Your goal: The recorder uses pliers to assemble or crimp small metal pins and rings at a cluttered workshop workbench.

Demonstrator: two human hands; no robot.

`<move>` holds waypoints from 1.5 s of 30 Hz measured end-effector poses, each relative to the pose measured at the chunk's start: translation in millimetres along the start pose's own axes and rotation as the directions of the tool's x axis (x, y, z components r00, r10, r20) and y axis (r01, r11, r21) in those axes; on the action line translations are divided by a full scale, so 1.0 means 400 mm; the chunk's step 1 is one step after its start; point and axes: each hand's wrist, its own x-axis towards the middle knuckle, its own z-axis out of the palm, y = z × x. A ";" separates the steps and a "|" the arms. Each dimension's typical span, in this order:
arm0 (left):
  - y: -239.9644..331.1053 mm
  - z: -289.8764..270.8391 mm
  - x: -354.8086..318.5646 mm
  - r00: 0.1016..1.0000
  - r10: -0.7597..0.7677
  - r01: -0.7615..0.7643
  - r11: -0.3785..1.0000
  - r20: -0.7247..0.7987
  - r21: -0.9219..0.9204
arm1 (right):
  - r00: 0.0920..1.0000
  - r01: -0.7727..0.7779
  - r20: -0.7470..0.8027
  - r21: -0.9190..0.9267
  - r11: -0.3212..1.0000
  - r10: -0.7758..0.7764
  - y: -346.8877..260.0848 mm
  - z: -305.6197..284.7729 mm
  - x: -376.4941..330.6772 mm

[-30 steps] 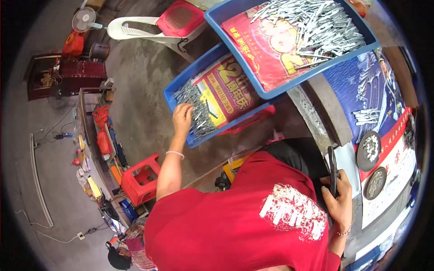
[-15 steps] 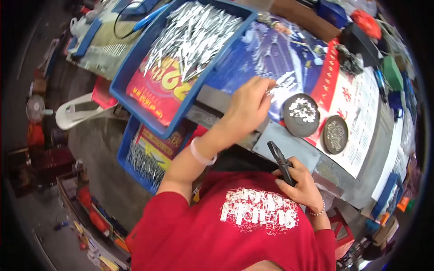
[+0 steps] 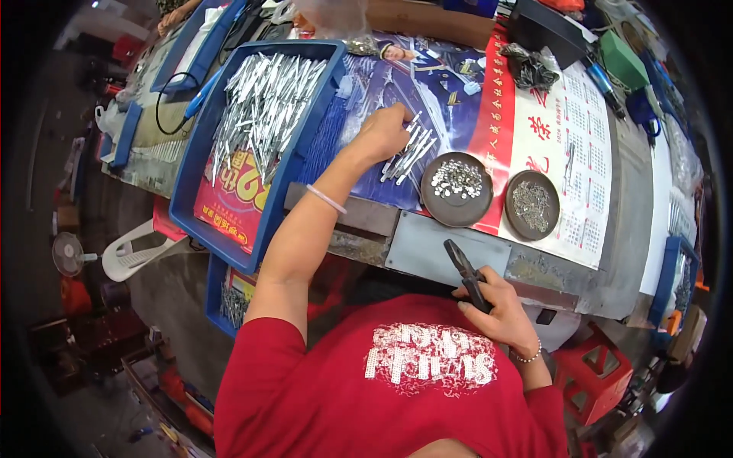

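Note:
My left hand (image 3: 385, 133) is over the poster-covered bench, its fingers closed at the upper left of a small group of slim silver metal strips (image 3: 412, 155). What its fingertips hold, if anything, is hidden. Before my chest, my right hand (image 3: 500, 311) grips dark pliers (image 3: 467, 276) by the handles, jaws pointing up and left. Right of the strips sits a dark round dish (image 3: 456, 213) with small shiny discs. Beside it, a second dark dish (image 3: 553, 200) holds small pin-like metal pieces. A blue tray (image 3: 180, 195) at the left carries a large heap of similar silver strips.
A lower blue tray (image 3: 216, 294) with metal pieces sits below the first. A black plastic bag (image 3: 531, 67), a black box (image 3: 546, 30) and a green box (image 3: 622, 59) are at the back right. A red stool (image 3: 598, 374) stands lower right. Another person's hand (image 3: 172, 19) shows far left.
The view has shifted, so the bench and trays appear moved. My left hand has gone farther up over the bench, to the strips' upper left. My right hand still grips the pliers.

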 end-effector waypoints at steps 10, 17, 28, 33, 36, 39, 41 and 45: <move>-0.038 0.009 -0.038 0.981 0.027 -0.067 0.977 -0.193 -0.203 | 0.997 0.050 0.065 -0.010 0.999 -0.049 -0.020 0.040 0.014; 0.020 -0.055 -0.240 0.940 -0.130 -0.118 0.743 -0.315 -0.659 | 0.997 0.079 -0.015 -0.040 0.996 -0.080 -0.061 0.034 0.032; 0.052 0.025 -0.451 0.958 -0.126 -0.185 0.407 -0.256 -0.894 | 0.985 0.141 -0.073 -0.184 0.973 -0.157 -0.104 0.077 0.125; 0.056 0.057 -0.425 0.890 0.027 -0.410 0.488 -0.456 -0.771 | 0.970 0.209 -0.062 -0.282 0.937 -0.235 -0.119 0.078 0.147; 0.047 0.076 -0.410 0.851 0.087 -0.488 0.494 -0.517 -0.720 | 0.976 0.173 -0.071 -0.322 0.931 -0.206 -0.133 0.072 0.153; 0.038 0.080 -0.404 0.824 0.136 -0.539 0.486 -0.550 -0.688 | 0.982 0.161 -0.018 -0.425 0.891 -0.186 -0.159 0.053 0.169; 0.034 0.083 -0.407 0.820 0.147 -0.550 0.472 -0.554 -0.689 | 0.885 0.369 -0.043 -0.545 0.753 -0.464 -0.211 0.037 0.173; 0.028 0.099 -0.411 0.862 0.076 -0.489 0.385 -0.501 -0.783 | 0.942 0.285 0.044 -0.630 0.722 -0.334 -0.236 0.043 0.180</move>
